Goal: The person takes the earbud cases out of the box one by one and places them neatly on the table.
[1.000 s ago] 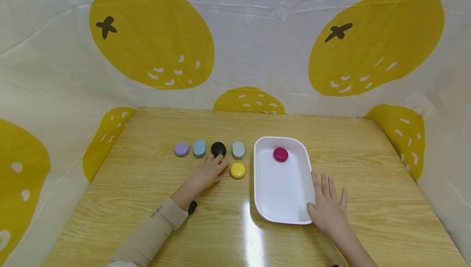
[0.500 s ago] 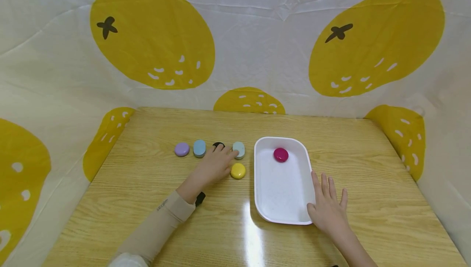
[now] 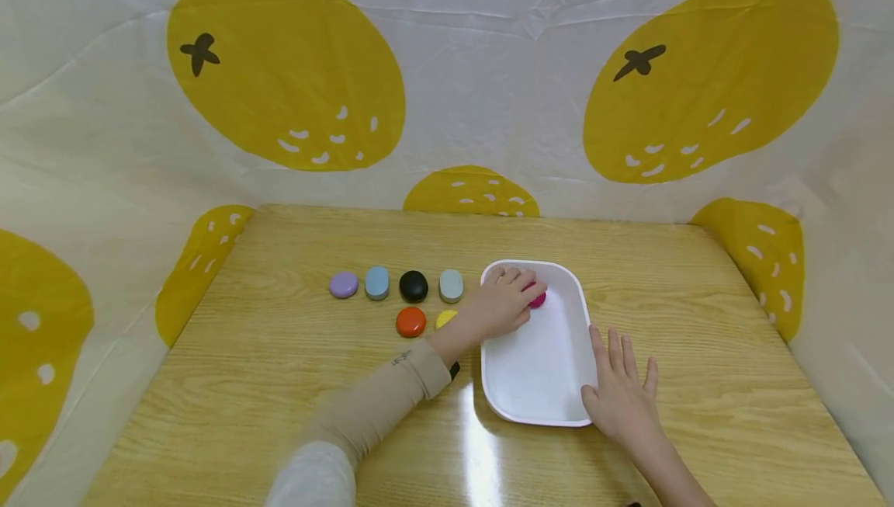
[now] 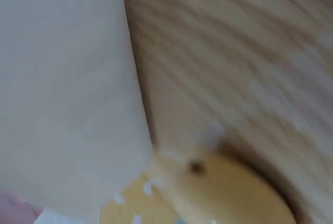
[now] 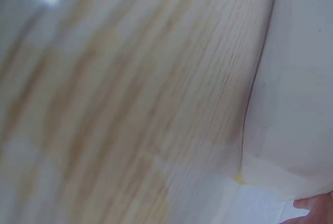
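Note:
In the head view my left hand (image 3: pixel 497 307) reaches over the left rim of a white rectangular tray (image 3: pixel 538 416). Its fingers lie over a glossy magenta disc (image 3: pixel 538 300), partly covering it; whether they touch it is hard to tell. My right hand (image 3: pixel 621 390) lies spread against the tray's right rim, thumb and index finger at the edge. Left of the tray sits a yellow disc (image 3: pixel 445 317), half hidden by the left wrist. Beside it is an orange-red disc (image 3: pixel 410 321). Both wrist views are mostly filled by a pale surface and blurred wood.
Behind these, a row runs across the wooden table (image 3: pixel 279 383): a purple disc (image 3: pixel 344 284), a blue rounded block (image 3: pixel 377 283), a black disc (image 3: pixel 414 286) and a pale green rounded block (image 3: pixel 451 286). A white cloth with yellow fruit prints (image 3: pixel 286 64) hangs around the table.
My left hand has moved right, from the orange-red disc past the pale green block, into the tray at the magenta disc. The orange-red and black discs are uncovered. My right hand stays put.

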`<state>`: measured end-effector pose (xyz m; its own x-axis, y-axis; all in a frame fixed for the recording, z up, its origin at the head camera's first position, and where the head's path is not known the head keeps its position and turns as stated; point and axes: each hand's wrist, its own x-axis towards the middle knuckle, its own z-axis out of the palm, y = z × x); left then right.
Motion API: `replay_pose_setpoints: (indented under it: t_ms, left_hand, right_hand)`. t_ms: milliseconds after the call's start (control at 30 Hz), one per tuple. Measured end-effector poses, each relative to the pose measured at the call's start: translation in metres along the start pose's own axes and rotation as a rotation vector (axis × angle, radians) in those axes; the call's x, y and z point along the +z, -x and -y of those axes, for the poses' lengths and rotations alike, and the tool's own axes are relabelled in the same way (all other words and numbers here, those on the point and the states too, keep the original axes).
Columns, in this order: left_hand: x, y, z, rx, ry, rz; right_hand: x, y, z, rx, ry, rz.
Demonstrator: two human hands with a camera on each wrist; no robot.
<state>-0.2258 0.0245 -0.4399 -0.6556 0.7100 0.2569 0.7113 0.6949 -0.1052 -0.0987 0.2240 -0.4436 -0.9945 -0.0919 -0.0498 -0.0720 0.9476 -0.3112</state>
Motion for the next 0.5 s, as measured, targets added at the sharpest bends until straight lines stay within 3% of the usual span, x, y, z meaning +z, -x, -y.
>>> replay_pose_setpoints:
  t_ms: [267,500]
  left_hand:
    - [0.028,-0.020,-0.021,0.042,-0.123,0.025]
    - [0.035,-0.025,-0.025,-0.012,-0.114,0.086]
  right_hand:
    - [0.002,-0.001,0.000,0.000,0.008,-0.001]
    - [0.000,0.000,0.000,-0.004,0.006,-0.011]
